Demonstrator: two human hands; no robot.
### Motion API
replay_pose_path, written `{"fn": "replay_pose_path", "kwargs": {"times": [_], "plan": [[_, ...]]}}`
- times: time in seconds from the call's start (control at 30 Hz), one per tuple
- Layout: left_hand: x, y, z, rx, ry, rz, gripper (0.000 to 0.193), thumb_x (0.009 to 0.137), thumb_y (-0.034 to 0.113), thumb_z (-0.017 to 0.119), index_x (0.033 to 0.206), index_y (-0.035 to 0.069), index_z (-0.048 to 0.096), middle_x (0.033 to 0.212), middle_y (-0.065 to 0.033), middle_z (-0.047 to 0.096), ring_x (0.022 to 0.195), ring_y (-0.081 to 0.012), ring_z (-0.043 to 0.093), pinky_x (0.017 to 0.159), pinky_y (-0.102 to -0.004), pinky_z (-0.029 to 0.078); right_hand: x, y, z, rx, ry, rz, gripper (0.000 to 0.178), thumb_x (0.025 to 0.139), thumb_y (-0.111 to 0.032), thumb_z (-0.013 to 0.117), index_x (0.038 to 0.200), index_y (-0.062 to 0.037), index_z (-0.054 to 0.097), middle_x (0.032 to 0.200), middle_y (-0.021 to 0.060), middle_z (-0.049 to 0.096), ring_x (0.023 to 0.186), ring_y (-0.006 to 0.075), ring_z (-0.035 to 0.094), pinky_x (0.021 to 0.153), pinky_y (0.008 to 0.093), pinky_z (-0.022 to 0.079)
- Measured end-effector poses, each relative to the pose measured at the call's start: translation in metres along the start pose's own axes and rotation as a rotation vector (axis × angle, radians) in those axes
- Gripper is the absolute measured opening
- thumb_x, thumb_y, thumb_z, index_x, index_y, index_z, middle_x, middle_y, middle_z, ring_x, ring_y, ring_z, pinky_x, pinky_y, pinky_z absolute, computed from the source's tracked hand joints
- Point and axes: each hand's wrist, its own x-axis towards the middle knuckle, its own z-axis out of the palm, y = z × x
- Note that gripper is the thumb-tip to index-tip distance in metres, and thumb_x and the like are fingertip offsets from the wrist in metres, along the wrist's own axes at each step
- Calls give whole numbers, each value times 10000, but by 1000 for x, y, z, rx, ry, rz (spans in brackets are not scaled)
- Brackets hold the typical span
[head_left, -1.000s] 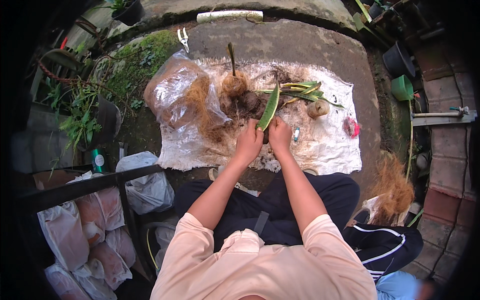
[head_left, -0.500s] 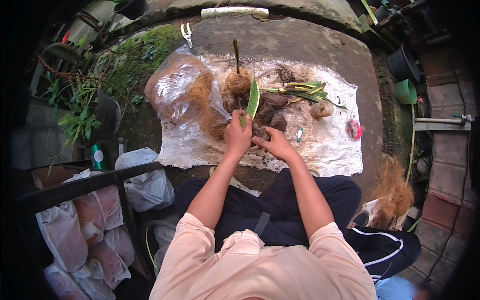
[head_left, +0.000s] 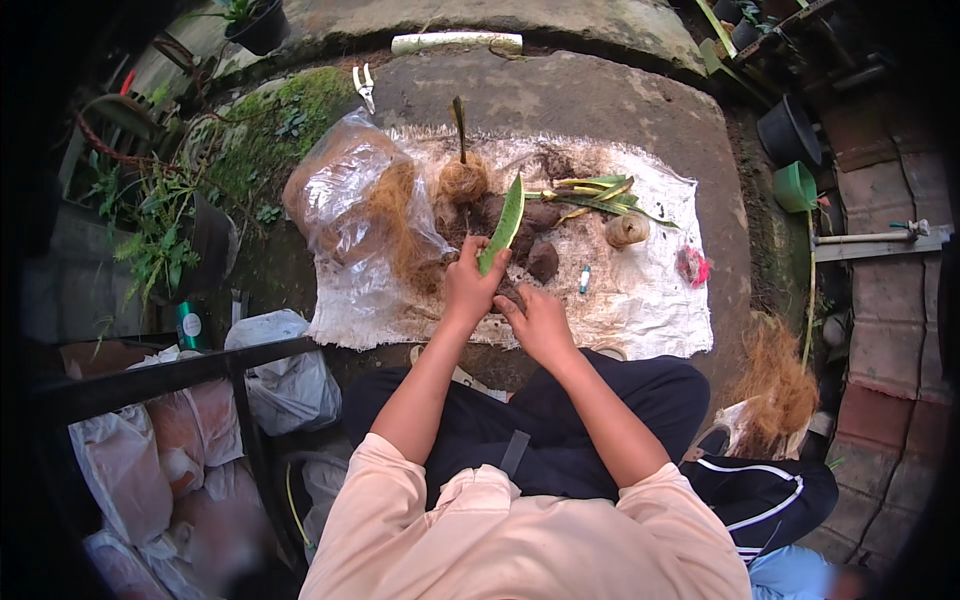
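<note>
My left hand (head_left: 470,285) is closed around the lower end of a green, yellow-edged snake plant leaf (head_left: 508,228), which points up and away. Just beside it, my right hand (head_left: 541,325) has its thumb and fingers drawn together at the leaf's base. Whatever they pinch there is dark and mostly hidden. Dark soil lumps (head_left: 542,261) lie beyond my hands on a white woven sack (head_left: 640,315). Behind them stands a fibre-wrapped ball (head_left: 463,180) with a dark leaf sticking up. Several cut leaves (head_left: 600,192) are piled to its right.
A clear plastic bag of brown coir (head_left: 340,185) sits at the sack's left, with pruning shears (head_left: 364,90) beyond. Rightward lie a twine roll (head_left: 627,229), a small white-and-teal tube (head_left: 585,279) and a pink-red bundle (head_left: 692,266). A black metal frame (head_left: 180,370) is near my left.
My right hand has shifted slightly down, and a soil lump beside it shows more fully. The left hand still grips the leaf. The whole view has shifted slightly.
</note>
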Motion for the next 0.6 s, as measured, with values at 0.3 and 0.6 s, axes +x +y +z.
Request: {"fn": "replay_pose_path", "kwargs": {"times": [0.3,0.6], "plan": [[5,2,7,-231,-192,-101,258,998,308,552,1001,51,533,864,-112,715,827,-243,702,710,-358,509,-8,85,2,495,-69,380,395,971,-342,612,1129,19,590,869,140,663,767,233,670,658,347,528],[4,-1,4,110,-327,-108,332,926,302,636,1123,43,570,1047,-135,693,958,-257,685,824,-380,513,17,108,29,335,-209,465,481,999,-390,561,1208,43,543,814,72,636,636,145,620,583,294,496]]}}
